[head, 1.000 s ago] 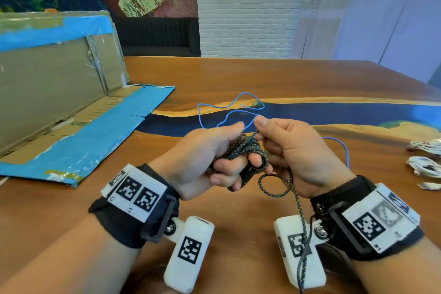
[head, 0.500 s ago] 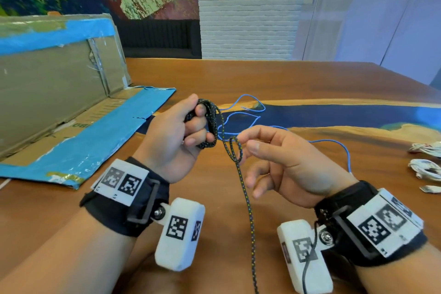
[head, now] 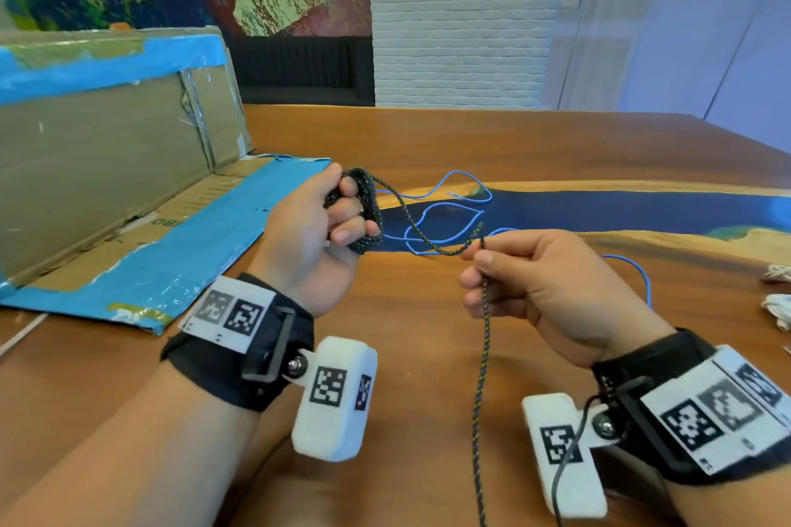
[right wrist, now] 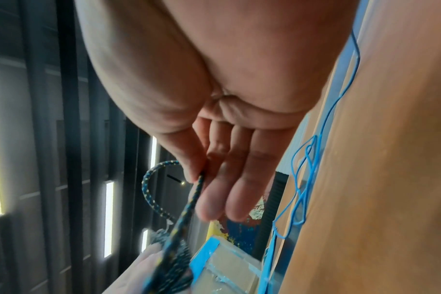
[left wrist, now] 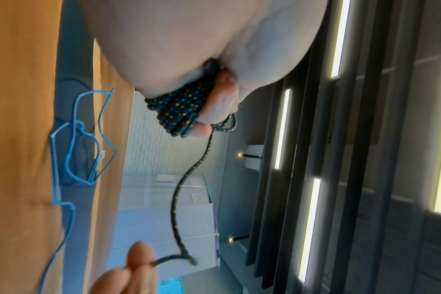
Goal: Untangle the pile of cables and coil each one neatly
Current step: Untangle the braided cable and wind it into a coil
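Observation:
A dark braided cable with yellow and blue flecks is wound in a coil [head: 368, 210] round the fingers of my left hand [head: 329, 227], which grips it above the table; the same coil [left wrist: 181, 111] fills the left wrist view. From the coil a loose strand [head: 423, 237] runs right to my right hand [head: 526, 282], whose thumb and forefinger pinch it [right wrist: 199, 183]. The rest of that cable [head: 481, 377] hangs down toward me. A thin blue wire [head: 445, 210] lies in loose loops on the table behind both hands.
An opened cardboard box with blue tape [head: 128, 184] lies flat at the left. White coiled cables [head: 777, 304] sit at the right edge of the wooden table [head: 428, 141].
My hands have drawn apart: the left carried the coil up and left, the right moved right and now pinches the strand, which stretches between them.

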`<state>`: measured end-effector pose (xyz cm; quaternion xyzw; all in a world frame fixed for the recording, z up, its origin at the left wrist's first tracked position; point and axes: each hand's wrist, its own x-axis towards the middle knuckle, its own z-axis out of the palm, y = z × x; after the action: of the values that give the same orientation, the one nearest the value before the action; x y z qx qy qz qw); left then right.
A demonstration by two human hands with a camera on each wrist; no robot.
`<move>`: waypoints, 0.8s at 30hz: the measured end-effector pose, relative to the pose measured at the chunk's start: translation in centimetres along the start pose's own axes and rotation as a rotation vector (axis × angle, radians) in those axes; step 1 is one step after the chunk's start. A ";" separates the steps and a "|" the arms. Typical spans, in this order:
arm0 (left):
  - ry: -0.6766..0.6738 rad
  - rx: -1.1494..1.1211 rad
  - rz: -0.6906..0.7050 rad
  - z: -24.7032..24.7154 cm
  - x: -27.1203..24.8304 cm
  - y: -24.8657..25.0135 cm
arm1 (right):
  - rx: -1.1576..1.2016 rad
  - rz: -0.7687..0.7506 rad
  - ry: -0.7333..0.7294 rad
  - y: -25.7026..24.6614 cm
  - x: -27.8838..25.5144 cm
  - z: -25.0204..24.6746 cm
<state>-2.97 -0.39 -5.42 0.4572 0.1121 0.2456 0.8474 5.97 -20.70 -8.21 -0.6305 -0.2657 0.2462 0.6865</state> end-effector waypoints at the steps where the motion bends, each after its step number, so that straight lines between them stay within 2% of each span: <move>1: 0.010 -0.034 0.015 -0.2 0.2 0.5 | -0.006 0.005 0.059 0.0 0.2 -0.5; 6: 0.048 -0.236 0.067 -1.5 0.6 1.9 | 0.029 0.033 0.281 0.5 1.1 -2.1; 8: 0.060 -0.233 0.070 -1.1 0.4 1.5 | -0.057 0.034 0.218 0.7 1.2 -2.3; 10: 0.051 -0.148 0.044 -0.4 0.0 0.9 | -0.109 0.003 0.083 0.8 1.0 -2.1; 14: -0.013 0.049 -0.049 1.1 -0.9 -1.1 | 0.017 -0.169 0.023 -0.5 0.4 -1.2; 16: -0.052 0.091 -0.072 1.6 -1.3 -2.1 | 0.083 -0.132 -0.019 -0.7 0.2 -0.5; 20: -0.127 0.060 -0.089 2.4 -2.0 -2.4 | 0.062 0.047 -0.180 0.3 -0.3 1.4; 24: -0.149 -0.018 -0.101 2.4 -2.3 -2.1 | 0.219 0.018 -0.095 -0.3 -0.3 0.7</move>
<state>-3.29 -4.29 -5.84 0.4605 0.0694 0.1689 0.8687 5.24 -20.39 -7.85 -0.5418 -0.2638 0.3096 0.7355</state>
